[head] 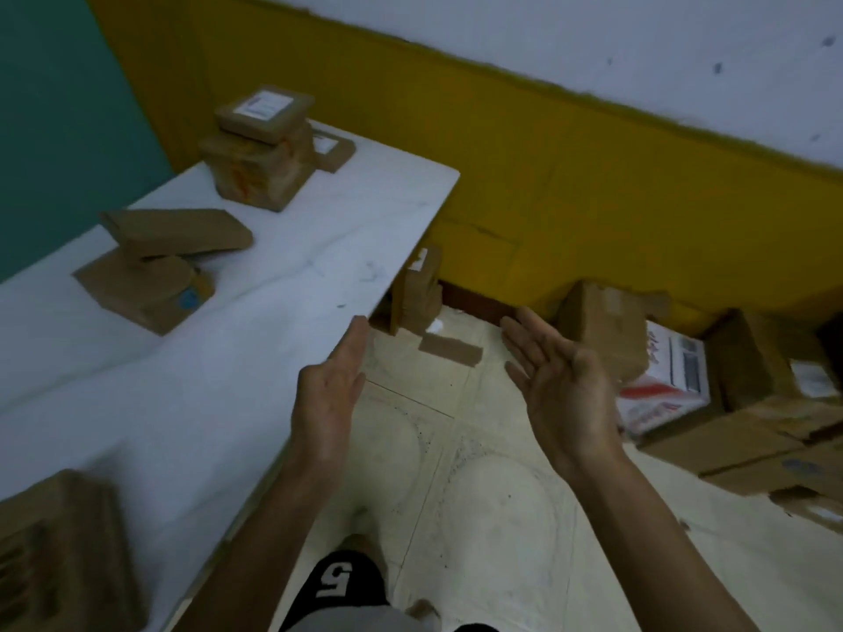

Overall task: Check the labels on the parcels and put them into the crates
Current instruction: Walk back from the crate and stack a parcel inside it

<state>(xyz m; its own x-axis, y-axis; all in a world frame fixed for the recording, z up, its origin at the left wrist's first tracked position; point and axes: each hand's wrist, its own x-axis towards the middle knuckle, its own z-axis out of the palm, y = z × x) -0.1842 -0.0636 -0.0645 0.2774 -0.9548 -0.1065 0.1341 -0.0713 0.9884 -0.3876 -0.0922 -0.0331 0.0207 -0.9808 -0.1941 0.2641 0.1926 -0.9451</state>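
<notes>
Left grip [330, 385], right grip [561, 380] empty, parcels [150, 275] well apart

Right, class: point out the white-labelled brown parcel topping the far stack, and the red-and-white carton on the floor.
White-labelled brown parcel [263, 107]: head view, on its label.
Red-and-white carton [661, 380]: head view, its printed side.

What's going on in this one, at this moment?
A person stands beside a white table holding nothing: the left hand and the right hand are open, palms facing each other, over the floor by the table's edge. Two stacks of brown parcels sit on the table, a near stack and a far stack with a white label on top. Some floor parcels lie under the table's corner, and a pile of cartons lies along the wall.
</notes>
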